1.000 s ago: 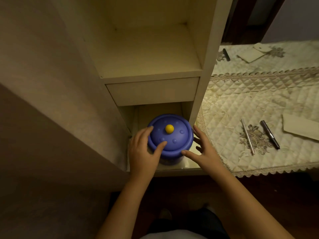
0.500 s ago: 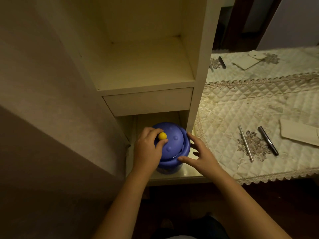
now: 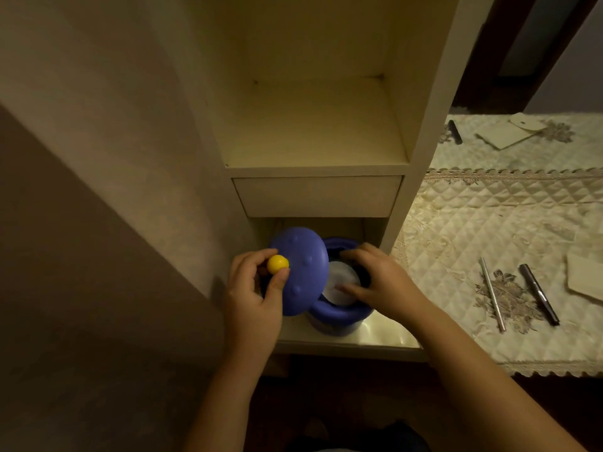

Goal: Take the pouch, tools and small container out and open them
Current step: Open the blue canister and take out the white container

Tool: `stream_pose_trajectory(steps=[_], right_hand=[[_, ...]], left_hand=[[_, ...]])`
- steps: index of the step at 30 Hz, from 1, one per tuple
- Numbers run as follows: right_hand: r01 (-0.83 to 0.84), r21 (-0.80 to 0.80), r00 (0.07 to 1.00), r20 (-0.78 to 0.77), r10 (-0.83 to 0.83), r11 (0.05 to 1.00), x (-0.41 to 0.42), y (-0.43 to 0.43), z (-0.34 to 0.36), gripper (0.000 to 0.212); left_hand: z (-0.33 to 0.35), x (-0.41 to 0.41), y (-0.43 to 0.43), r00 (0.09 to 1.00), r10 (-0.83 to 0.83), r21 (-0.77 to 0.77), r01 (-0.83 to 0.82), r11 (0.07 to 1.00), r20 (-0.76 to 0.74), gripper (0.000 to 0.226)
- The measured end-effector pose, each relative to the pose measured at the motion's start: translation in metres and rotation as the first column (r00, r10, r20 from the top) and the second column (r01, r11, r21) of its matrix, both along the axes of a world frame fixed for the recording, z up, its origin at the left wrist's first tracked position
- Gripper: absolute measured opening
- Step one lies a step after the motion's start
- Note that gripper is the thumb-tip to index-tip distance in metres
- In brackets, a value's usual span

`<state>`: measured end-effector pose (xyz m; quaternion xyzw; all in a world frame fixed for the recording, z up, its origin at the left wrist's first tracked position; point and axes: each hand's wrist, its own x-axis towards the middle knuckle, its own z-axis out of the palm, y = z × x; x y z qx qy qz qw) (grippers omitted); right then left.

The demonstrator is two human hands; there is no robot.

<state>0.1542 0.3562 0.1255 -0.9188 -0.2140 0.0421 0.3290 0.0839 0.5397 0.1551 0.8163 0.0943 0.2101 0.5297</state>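
Blue domed plastic lid point(image 3: 301, 272) tipped up off the round blue plastic container point(image 3: 339, 313) on the lowest shelf point(image 3: 375, 337); left hand point(image 3: 257, 288) pinches its yellow knob point(image 3: 278, 264), clearing the mouth. Right hand point(image 3: 378, 280), fingers point(image 3: 350, 290) spread, dips inside onto something pale; what it is, unclear.

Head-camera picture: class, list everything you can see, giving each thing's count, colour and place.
Blue plastic tub: one, bottom shelf compartment.
Blue domed lid with yellow knob: one, lifted and tilted, left of the tub's opening.
White round object: one, inside tub.
Cream shelf unit: one, centre.
Quilted cream cloth: one, right.
Silver rod: one, on cloth.
Dark pen: one, beside rod.
Left hand: grip on knob.
Right hand: reaching into tub.
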Motion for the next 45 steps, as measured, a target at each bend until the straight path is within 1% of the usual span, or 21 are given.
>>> stream_pose_trajectory(steps=[3,7,10,13,15,18,20,22,26,29,32,35,38,41,45], right_hand=[[-0.094,-0.173,0.992,-0.100,0.078,0.980,0.006,0.013,-0.004,0.059],[-0.143,-0.321,0.986,-0.124,0.108,0.936,0.011,0.024,-0.007,0.068],[-0.143,-0.373,0.986,-0.133,0.100,0.917,0.014,0.029,-0.007,0.068],[-0.143,-0.380,0.985,-0.146,0.093,0.914,0.016,0.033,-0.006,0.065],[-0.121,-0.328,0.986,-0.148,0.075,0.937,0.016,0.033,-0.005,0.063],[-0.043,-0.166,0.989,-0.146,0.018,0.985,0.014,0.028,-0.003,0.064],[0.003,-0.071,0.989,-0.147,-0.014,0.997,0.009,0.023,0.000,0.065],[0.045,0.020,0.990,-0.135,-0.041,0.999,0.004,0.018,0.004,0.063],[0.166,0.220,0.978,-0.159,-0.133,0.961,-0.009,-0.003,0.015,0.061],[0.315,0.361,0.945,-0.203,-0.255,0.878,-0.019,-0.026,0.019,0.058],[0.489,0.505,0.872,-0.300,-0.386,0.711,-0.032,-0.052,0.020,0.054],[0.599,0.572,0.798,-0.374,-0.472,0.560,-0.044,-0.075,0.018,0.048],[0.667,0.592,0.734,-0.417,-0.536,0.452,-0.052,-0.092,0.013,0.042],[0.700,0.598,0.693,-0.438,-0.573,0.390,-0.057,-0.099,0.008,0.039],[0.698,0.616,0.690,-0.443,-0.573,0.365,-0.060,-0.101,0.004,0.037]], left_hand=[[0.004,-0.005,0.005,0.999,0.020,0.009,-0.020,1.000,0.026,0.020],[0.008,-0.011,0.009,0.998,0.048,0.002,-0.048,0.999,0.033,0.030],[0.008,-0.014,0.011,0.998,0.056,-0.017,-0.056,0.998,0.039,0.026],[0.006,-0.016,0.015,0.997,0.062,-0.022,-0.061,0.998,0.045,0.025],[0.005,-0.016,0.017,0.997,0.061,-0.027,-0.060,0.998,0.047,0.024],[0.003,-0.015,0.017,0.998,0.045,-0.021,-0.044,0.999,0.049,0.023],[0.002,-0.012,0.016,0.999,0.029,-0.031,-0.028,0.999,0.040,0.026],[0.001,-0.007,0.015,0.999,0.008,-0.039,-0.006,0.999,0.042,0.020],[-0.005,0.006,0.008,0.999,-0.049,0.010,0.049,0.999,0.016,0.020],[-0.011,0.021,-0.005,0.985,-0.167,0.080,0.170,0.982,-0.036,0.020],[-0.019,0.036,-0.023,0.954,-0.265,0.197,0.289,0.937,-0.138,0.019],[-0.028,0.049,-0.036,0.928,-0.300,0.296,0.357,0.886,-0.223,0.020],[-0.032,0.053,-0.043,0.913,-0.311,0.343,0.391,0.854,-0.264,0.021],[-0.034,0.052,-0.045,0.911,-0.315,0.381,0.399,0.834,-0.265,0.020],[-0.038,0.053,-0.044,0.914,-0.325,0.416,0.401,0.816,-0.242,0.020]])
